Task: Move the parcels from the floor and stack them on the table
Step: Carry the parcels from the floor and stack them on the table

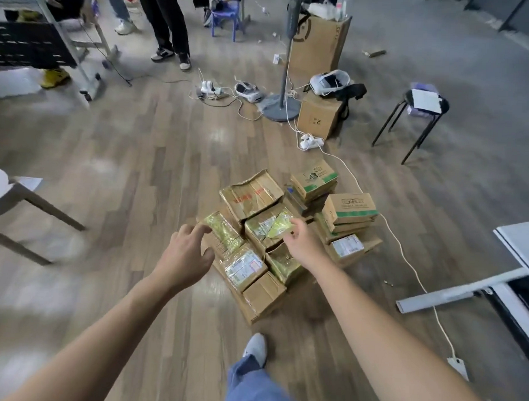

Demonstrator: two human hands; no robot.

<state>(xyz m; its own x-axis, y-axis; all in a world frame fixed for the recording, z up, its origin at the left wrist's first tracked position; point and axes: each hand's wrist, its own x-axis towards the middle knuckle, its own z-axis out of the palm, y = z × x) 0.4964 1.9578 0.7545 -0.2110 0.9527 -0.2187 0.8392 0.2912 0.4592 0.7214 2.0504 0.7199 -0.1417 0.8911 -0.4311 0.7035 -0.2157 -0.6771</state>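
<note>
bare and open, the left hand (187, 251) hovered over the left side of the parcels (286, 231), fingers spread and holding nothing. the right hand (300, 242) reached in beside it, fingers loosely curled above a yellow-taped parcel (271, 227) at the centre of the frame; no grip was made. the parcels lay heaped on the wooden floor (123, 165), some leaning on others. the table (519, 239) showed only as a white corner at the right edge. pulling one box from the middle could have toppled the green-striped boxes (347, 207) stacked at the pile's upper right. a white cable (405, 256) ran along the floor between pile and table, and could have snagged a foot on the carry across.
</note>
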